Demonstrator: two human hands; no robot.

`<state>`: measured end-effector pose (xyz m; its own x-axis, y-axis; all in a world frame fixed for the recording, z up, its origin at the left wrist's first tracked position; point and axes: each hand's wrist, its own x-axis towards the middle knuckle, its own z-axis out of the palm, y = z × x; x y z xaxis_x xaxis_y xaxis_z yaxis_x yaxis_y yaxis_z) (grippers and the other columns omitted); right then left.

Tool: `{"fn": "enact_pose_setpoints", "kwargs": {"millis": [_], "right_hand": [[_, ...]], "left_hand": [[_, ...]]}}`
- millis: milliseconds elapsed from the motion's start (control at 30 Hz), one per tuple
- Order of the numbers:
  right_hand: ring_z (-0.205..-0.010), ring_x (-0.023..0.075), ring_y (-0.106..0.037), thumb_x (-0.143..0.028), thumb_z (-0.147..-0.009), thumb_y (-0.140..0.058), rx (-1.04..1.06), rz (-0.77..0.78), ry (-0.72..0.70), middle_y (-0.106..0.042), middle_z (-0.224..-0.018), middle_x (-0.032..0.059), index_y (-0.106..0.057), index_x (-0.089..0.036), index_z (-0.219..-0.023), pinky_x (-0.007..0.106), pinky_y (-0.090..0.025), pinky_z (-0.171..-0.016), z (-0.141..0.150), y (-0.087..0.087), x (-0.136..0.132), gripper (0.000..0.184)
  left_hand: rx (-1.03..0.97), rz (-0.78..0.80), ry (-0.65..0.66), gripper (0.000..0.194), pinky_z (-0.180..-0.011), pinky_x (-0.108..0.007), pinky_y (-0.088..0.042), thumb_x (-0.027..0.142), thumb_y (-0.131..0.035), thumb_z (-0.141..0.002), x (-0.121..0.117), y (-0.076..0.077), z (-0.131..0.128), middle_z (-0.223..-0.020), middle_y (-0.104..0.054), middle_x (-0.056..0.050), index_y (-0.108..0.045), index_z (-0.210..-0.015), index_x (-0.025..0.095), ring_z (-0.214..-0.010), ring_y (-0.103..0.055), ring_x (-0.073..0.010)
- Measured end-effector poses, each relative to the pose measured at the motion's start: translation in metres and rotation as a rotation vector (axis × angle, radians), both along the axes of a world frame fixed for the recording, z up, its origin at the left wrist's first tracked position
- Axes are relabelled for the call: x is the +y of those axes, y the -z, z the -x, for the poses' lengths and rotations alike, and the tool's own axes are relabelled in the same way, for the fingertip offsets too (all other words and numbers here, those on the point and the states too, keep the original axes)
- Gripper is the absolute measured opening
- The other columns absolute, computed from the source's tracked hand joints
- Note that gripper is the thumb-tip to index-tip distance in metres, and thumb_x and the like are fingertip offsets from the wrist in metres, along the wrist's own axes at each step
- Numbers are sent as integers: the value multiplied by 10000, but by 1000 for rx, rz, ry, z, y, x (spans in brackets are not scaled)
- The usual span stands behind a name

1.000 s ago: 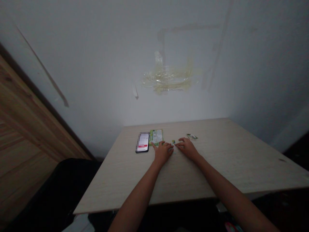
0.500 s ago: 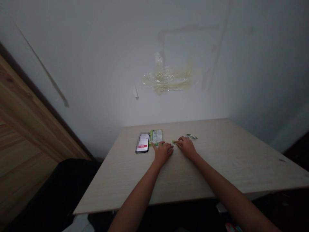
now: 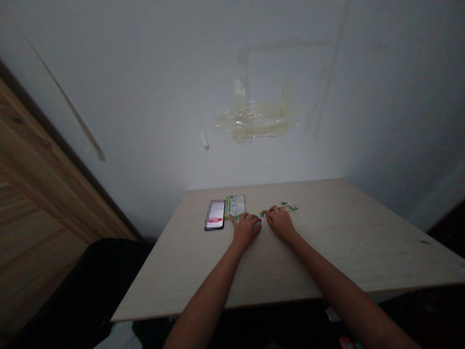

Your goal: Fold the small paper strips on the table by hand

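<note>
Between my hands, a small green, yellow and white piece (image 3: 262, 214), too small to make out clearly, lies on the tabletop. My left hand (image 3: 246, 230) rests palm down to its left, thumb stretched out toward a phone and the other fingers spread, fingertips close to the piece. My right hand (image 3: 280, 221) has its fingers bent and drawn together, with the tips at the piece's right edge. Just beyond my left hand is a flat green-and-white packet (image 3: 235, 205), its near edge partly covered by my fingers. A small green-and-white wrapper (image 3: 289, 206) lies beyond my right hand.
The phone (image 3: 215, 214), its screen lit, lies left of the packet. The pale wooden table (image 3: 348, 232) meets a wall (image 3: 163, 121) that carries strips of clear tape (image 3: 254, 120). At the left are a wooden panel (image 3: 32, 169) and a dark object (image 3: 105, 261).
My right fingertips have shifted slightly on the small piece. My left hand stays nearly in place, and the packet, phone and wrapper lie as before.
</note>
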<state>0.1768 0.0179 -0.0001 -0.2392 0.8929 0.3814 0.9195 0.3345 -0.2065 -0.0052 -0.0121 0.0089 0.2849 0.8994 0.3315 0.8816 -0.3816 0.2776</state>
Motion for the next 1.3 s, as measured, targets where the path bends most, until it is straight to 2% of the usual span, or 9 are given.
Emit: {"fn": "enact_pose_setpoints", "kwargs": {"millis": [133, 333, 567, 933, 1200, 1300], "right_hand": [[-1119, 269, -522, -319, -974, -468, 1, 19, -17, -619, -1215, 109, -645, -275, -1270, 377, -394, -965, -2, 1, 0, 347], [-1152, 254, -529, -301, -950, -516, 38, 18, -82, -620, -1249, 117, -657, -199, -1248, 374, -395, -1021, -9, 9, 1, 345], [-1141, 239, -553, -272, -915, -566, 142, -9, -144, -629, -1207, 129, -706, -196, -1174, 372, -431, -1004, -14, 19, 0, 304], [-1127, 252, -563, -267, -889, -608, 213, -36, -178, -635, -1181, 134, -730, -218, -1152, 398, -446, -997, -15, 21, -1, 295], [-1078, 249, -594, -301, -887, -623, 319, -85, -217, -680, -1114, 115, -780, -237, -1001, 404, -458, -975, -18, 28, 7, 205], [-1055, 250, -608, -321, -864, -649, 385, -78, -224, -692, -1084, 102, -784, -243, -958, 412, -458, -972, -20, 29, 10, 183]], "left_hand": [[14, -32, -44, 335, -1067, -826, -21, 415, -574, -916, 1, 4, 0, -1341, -625, -16, -618, -1245, 366, -1309, -436, -312], [54, -43, -87, 348, -1075, -816, -73, 451, -581, -903, 3, 8, 0, -1357, -601, -55, -640, -1223, 328, -1306, -432, -327], [48, -36, -87, 358, -1091, -797, -70, 448, -586, -899, 3, 8, -1, -1338, -609, -75, -641, -1210, 278, -1304, -433, -318], [-4, -17, -82, 350, -1087, -803, -30, 413, -602, -894, 5, 10, 0, -1312, -621, -84, -622, -1212, 266, -1308, -432, -322], [-74, -6, -49, 322, -1091, -798, -59, 363, -619, -881, 3, 5, 0, -1249, -649, -73, -588, -1185, 261, -1311, -447, -307], [-74, 1, -40, 338, -1103, -786, -71, 361, -621, -877, 2, 3, -1, -1281, -631, -71, -577, -1199, 268, -1323, -441, -310]]}}
